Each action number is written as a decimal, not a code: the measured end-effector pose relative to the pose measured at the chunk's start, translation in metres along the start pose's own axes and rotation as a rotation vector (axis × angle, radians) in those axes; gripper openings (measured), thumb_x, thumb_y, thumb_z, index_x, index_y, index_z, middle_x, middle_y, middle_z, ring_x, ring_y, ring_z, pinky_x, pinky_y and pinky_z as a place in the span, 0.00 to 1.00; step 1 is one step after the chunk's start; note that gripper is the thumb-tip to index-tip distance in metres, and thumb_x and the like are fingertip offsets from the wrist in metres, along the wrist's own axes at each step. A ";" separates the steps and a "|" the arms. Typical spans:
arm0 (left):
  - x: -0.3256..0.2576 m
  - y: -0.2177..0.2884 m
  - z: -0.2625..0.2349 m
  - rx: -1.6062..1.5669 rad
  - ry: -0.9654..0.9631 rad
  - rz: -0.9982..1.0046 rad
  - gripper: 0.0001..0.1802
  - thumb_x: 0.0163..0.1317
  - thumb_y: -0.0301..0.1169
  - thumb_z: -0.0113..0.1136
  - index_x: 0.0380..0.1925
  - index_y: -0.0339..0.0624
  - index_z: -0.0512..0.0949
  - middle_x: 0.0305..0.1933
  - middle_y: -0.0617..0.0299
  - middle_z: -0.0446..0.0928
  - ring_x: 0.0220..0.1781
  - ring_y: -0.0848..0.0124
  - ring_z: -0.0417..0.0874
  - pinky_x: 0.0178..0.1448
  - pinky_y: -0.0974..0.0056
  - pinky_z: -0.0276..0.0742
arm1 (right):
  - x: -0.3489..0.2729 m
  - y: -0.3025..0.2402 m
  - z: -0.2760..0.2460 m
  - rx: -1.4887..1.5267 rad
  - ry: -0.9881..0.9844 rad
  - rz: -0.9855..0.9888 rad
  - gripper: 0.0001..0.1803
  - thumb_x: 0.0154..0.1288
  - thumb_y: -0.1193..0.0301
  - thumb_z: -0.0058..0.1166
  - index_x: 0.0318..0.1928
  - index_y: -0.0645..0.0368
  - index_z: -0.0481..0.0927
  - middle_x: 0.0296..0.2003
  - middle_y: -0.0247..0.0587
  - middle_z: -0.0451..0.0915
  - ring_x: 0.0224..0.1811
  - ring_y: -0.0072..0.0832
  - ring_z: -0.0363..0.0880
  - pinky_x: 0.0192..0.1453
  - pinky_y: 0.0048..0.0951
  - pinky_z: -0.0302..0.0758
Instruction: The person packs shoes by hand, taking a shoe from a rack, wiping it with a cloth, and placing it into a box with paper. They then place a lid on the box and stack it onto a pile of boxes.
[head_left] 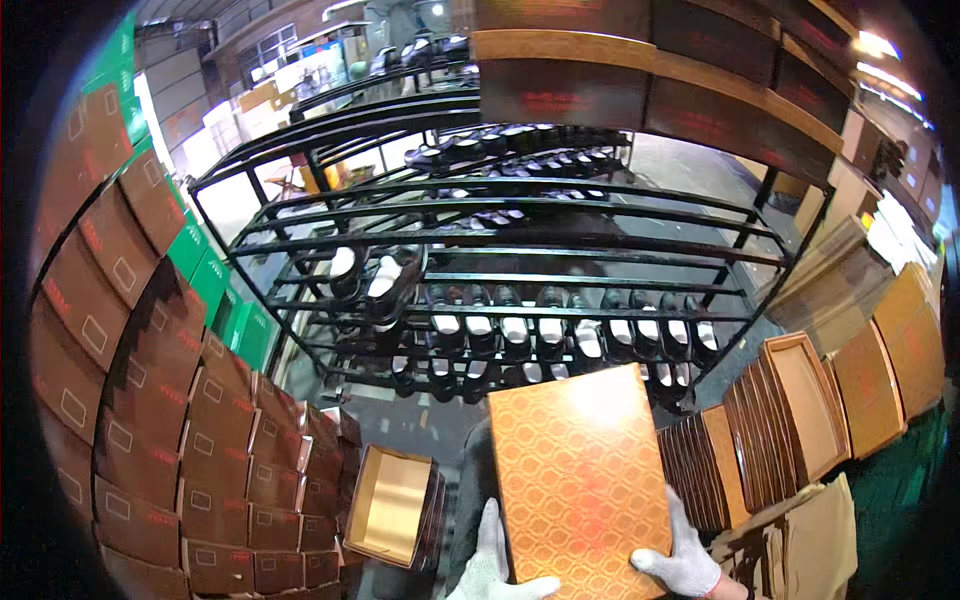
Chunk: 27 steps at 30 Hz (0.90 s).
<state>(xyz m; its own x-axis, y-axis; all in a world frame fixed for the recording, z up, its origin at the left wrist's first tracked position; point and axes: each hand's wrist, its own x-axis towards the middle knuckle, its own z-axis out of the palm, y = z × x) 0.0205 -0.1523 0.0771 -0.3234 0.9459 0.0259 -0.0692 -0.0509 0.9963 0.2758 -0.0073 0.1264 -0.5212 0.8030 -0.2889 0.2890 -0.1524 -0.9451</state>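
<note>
An orange-gold shoebox (580, 470) with a honeycomb-like pattern is held in front of me, its broad face turned up toward me. My left hand (492, 562), in a white glove, grips its lower left edge with the thumb on the near edge. On the opposite side my right hand (688, 555), also gloved in white, wraps the right edge, thumb resting on the patterned face. The fingers under the box are hidden, as is whatever may be inside it. An open box (392, 505), pale inside, lies to the left of my left hand.
Beyond the box stands a black metal rack (520, 243) with black shoes (515, 325) on its lower levels. Dark boxes (570, 92) are piled on its top right. Brown shoeboxes (215, 440) form a wall at left; nested lids or trays (755, 435) and crumpled cardboard (800, 545) lie right.
</note>
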 end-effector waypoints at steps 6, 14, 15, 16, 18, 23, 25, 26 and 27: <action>0.106 -0.037 -0.019 0.245 0.072 0.068 0.55 0.71 0.44 0.78 0.88 0.34 0.57 0.84 0.47 0.68 0.84 0.57 0.71 0.87 0.52 0.66 | 0.093 -0.003 -0.037 0.016 -0.133 -0.131 0.69 0.56 0.65 0.79 0.92 0.58 0.48 0.84 0.49 0.67 0.86 0.39 0.66 0.88 0.44 0.64; 0.189 -0.042 0.001 -0.185 -0.079 0.100 0.42 0.76 0.41 0.76 0.79 0.36 0.64 0.75 0.54 0.72 0.77 0.64 0.73 0.81 0.54 0.71 | 0.164 0.000 -0.051 0.121 0.123 -0.530 0.49 0.56 0.63 0.72 0.78 0.62 0.68 0.66 0.52 0.81 0.69 0.42 0.82 0.73 0.45 0.81; 0.186 -0.042 0.003 -0.185 -0.083 0.088 0.42 0.76 0.41 0.76 0.79 0.36 0.64 0.75 0.54 0.72 0.77 0.64 0.73 0.81 0.54 0.71 | 0.147 -0.017 -0.040 -0.046 0.269 -0.473 0.53 0.54 0.64 0.71 0.81 0.63 0.65 0.68 0.55 0.78 0.70 0.47 0.81 0.74 0.50 0.81; 0.186 -0.041 0.004 -0.091 -0.057 0.057 0.37 0.77 0.39 0.74 0.76 0.34 0.67 0.74 0.52 0.73 0.77 0.66 0.73 0.82 0.57 0.70 | 0.127 -0.029 -0.021 0.348 0.228 -0.339 0.54 0.55 0.63 0.71 0.82 0.62 0.65 0.71 0.52 0.75 0.74 0.42 0.76 0.78 0.48 0.76; 0.205 -0.061 0.010 -0.220 -0.044 0.024 0.33 0.81 0.38 0.69 0.75 0.32 0.69 0.73 0.50 0.74 0.78 0.67 0.72 0.83 0.61 0.68 | 0.153 0.030 -0.049 0.115 0.256 -0.519 0.54 0.61 0.57 0.74 0.84 0.62 0.65 0.74 0.48 0.75 0.76 0.37 0.75 0.79 0.40 0.76; 0.222 -0.053 0.006 -0.103 -0.099 0.245 0.44 0.88 0.57 0.52 0.88 0.36 0.58 0.89 0.51 0.63 0.89 0.62 0.62 0.91 0.57 0.55 | 0.031 0.031 -0.032 0.587 -0.075 0.153 0.59 0.61 0.63 0.80 0.88 0.59 0.63 0.80 0.44 0.75 0.83 0.36 0.71 0.85 0.44 0.71; 0.250 -0.047 0.015 -0.106 -0.168 0.354 0.45 0.88 0.59 0.50 0.89 0.36 0.58 0.90 0.50 0.63 0.89 0.62 0.62 0.91 0.56 0.55 | 0.026 0.034 -0.031 0.585 -0.148 0.132 0.57 0.61 0.64 0.79 0.88 0.59 0.64 0.79 0.43 0.77 0.82 0.36 0.72 0.85 0.45 0.71; 0.256 -0.043 0.018 -0.107 -0.188 0.401 0.45 0.88 0.59 0.49 0.89 0.36 0.58 0.90 0.50 0.62 0.90 0.61 0.62 0.91 0.56 0.55 | 0.028 0.011 -0.029 0.537 -0.162 -0.059 0.57 0.62 0.64 0.79 0.88 0.59 0.64 0.79 0.43 0.77 0.83 0.36 0.71 0.86 0.45 0.70; 0.262 -0.038 0.021 -0.107 -0.206 0.450 0.46 0.88 0.60 0.48 0.89 0.36 0.57 0.90 0.50 0.62 0.90 0.61 0.62 0.91 0.56 0.55 | 0.034 -0.017 -0.030 0.483 -0.174 -0.250 0.57 0.63 0.63 0.79 0.88 0.58 0.63 0.80 0.43 0.76 0.83 0.36 0.70 0.86 0.46 0.68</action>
<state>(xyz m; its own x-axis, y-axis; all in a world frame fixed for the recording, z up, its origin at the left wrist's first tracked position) -0.0417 0.1042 0.0475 -0.1510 0.8658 0.4770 -0.0652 -0.4902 0.8692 0.2771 0.0395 0.1377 -0.6629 0.7482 -0.0293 -0.2393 -0.2488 -0.9385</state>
